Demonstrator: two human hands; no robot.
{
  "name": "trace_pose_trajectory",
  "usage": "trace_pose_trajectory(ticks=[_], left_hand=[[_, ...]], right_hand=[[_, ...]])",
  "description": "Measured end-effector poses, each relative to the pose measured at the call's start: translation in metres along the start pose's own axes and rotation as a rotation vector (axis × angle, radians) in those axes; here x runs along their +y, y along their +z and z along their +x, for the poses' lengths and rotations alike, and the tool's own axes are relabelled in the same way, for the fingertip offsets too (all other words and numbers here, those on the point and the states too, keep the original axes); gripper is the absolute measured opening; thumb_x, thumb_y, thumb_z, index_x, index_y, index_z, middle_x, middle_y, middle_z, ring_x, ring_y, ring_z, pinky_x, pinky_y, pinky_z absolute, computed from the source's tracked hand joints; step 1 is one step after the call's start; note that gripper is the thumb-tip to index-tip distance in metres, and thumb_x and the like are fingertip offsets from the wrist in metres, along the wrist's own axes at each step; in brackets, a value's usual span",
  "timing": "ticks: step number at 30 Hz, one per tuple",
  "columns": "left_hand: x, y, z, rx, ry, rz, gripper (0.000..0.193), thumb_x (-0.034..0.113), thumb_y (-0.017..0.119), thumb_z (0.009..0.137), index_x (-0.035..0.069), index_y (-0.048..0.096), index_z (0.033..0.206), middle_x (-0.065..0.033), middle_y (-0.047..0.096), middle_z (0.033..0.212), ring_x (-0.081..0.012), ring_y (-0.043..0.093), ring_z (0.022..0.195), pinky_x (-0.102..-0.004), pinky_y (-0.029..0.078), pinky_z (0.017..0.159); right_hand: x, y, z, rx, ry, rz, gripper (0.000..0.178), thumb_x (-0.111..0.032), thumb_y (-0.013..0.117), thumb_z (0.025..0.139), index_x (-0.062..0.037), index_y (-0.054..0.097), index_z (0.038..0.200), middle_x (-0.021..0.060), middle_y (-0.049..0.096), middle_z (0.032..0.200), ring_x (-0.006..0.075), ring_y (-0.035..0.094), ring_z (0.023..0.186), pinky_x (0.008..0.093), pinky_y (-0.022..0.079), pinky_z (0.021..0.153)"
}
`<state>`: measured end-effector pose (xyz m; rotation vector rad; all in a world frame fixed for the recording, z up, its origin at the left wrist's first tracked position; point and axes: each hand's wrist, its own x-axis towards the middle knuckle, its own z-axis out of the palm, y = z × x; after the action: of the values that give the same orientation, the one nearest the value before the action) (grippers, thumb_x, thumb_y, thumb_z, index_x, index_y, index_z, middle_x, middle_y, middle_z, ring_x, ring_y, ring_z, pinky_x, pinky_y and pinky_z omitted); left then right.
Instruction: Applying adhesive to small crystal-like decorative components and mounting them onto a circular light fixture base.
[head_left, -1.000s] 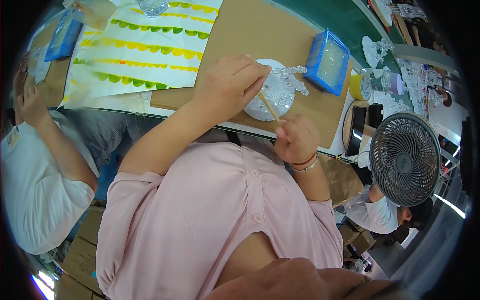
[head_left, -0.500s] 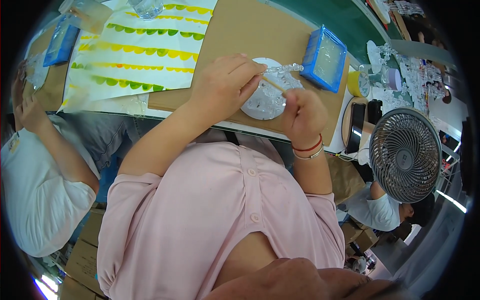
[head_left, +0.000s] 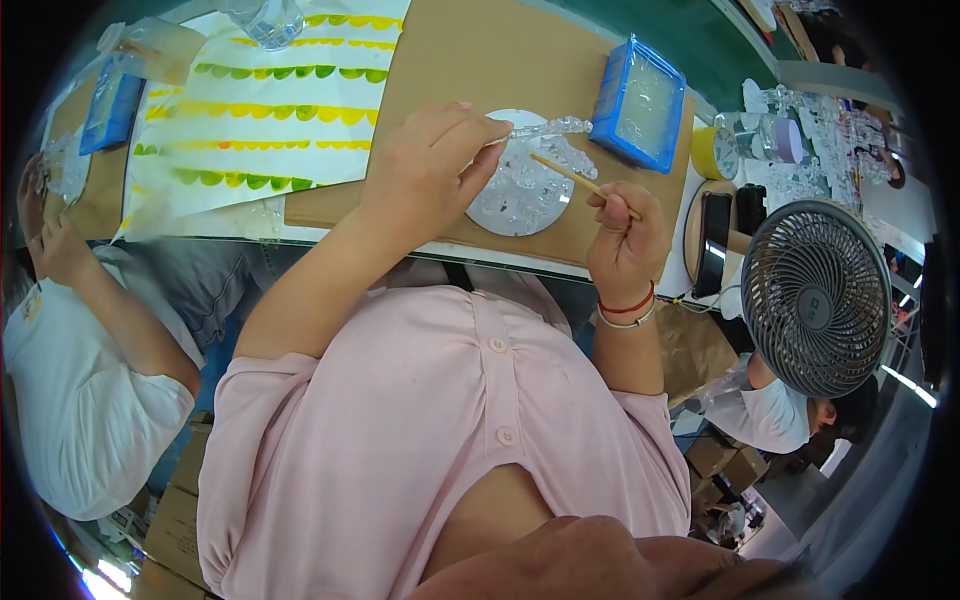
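A round white dish (head_left: 517, 195) with several clear crystal-like beads lies on a brown cardboard sheet (head_left: 480, 60). My left hand (head_left: 425, 165) rests at the dish's left rim and pinches a short string of clear beads (head_left: 545, 128) that reaches right over the dish. My right hand (head_left: 625, 240), with a red band on the wrist, holds a thin wooden stick (head_left: 583, 183) whose tip points at the beads in the dish.
A blue tray (head_left: 640, 100) with clear beads sits just right of the dish. A grey desk fan (head_left: 815, 295) stands at the right. A yellow-and-green patterned sheet (head_left: 270, 110) lies left. Another person in white (head_left: 70, 380) works at my left.
My right hand has drawn back to the right of the dish with the stick. My left hand now holds the bead string up over the dish's top edge.
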<state>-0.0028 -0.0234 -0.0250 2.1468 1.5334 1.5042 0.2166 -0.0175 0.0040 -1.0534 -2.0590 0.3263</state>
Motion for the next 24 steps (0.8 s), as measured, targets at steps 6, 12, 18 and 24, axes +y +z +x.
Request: trace_pose_trajectory(ticks=[6, 12, 18, 24], left_hand=[[-0.004, 0.004, -0.003, 0.005, 0.004, -0.024, 0.018, 0.007, 0.071, 0.075, 0.011, 0.066, 0.092, -0.0053, 0.066, 0.082, -0.0277, 0.064, 0.089, -0.0363, 0.050, 0.075], [0.001, -0.005, 0.005, -0.091, -0.107, -0.114, 0.017, -0.002, 0.070, 0.076, 0.004, 0.066, 0.092, -0.0066, 0.068, 0.086, -0.0204, 0.065, 0.074, -0.0383, 0.051, 0.091], [0.000, -0.004, 0.004, -0.086, -0.085, -0.108, 0.014, 0.006, 0.070, 0.077, 0.008, 0.066, 0.091, -0.0069, 0.066, 0.085, -0.0253, 0.062, 0.082, -0.0355, 0.049, 0.073], [0.006, -0.006, 0.005, -0.107, -0.146, -0.135, 0.016, 0.006, 0.070, 0.078, 0.008, 0.066, 0.093, -0.0065, 0.067, 0.085, -0.0259, 0.063, 0.083, -0.0357, 0.051, 0.078]], right_hand=[[0.003, -0.010, -0.009, 0.024, 0.057, 0.027, 0.014, -0.012, 0.054, 0.096, 0.0001, 0.057, 0.089, 0.0068, 0.062, 0.069, 0.0097, 0.054, 0.056, 0.0214, 0.042, 0.052], [0.001, -0.012, 0.001, 0.012, 0.058, -0.007, 0.013, -0.012, 0.058, 0.094, -0.0009, 0.059, 0.087, 0.0048, 0.063, 0.064, 0.0068, 0.053, 0.052, 0.0199, 0.039, 0.048], [0.013, -0.011, 0.012, 0.124, 0.132, -0.026, 0.014, -0.012, 0.058, 0.094, -0.0011, 0.059, 0.085, 0.0041, 0.062, 0.061, 0.0057, 0.053, 0.049, 0.0189, 0.038, 0.046], [0.027, -0.021, 0.003, 0.139, 0.271, 0.080, 0.013, -0.013, 0.056, 0.095, -0.0013, 0.058, 0.089, 0.0059, 0.064, 0.066, 0.0058, 0.056, 0.054, 0.0174, 0.041, 0.049]])
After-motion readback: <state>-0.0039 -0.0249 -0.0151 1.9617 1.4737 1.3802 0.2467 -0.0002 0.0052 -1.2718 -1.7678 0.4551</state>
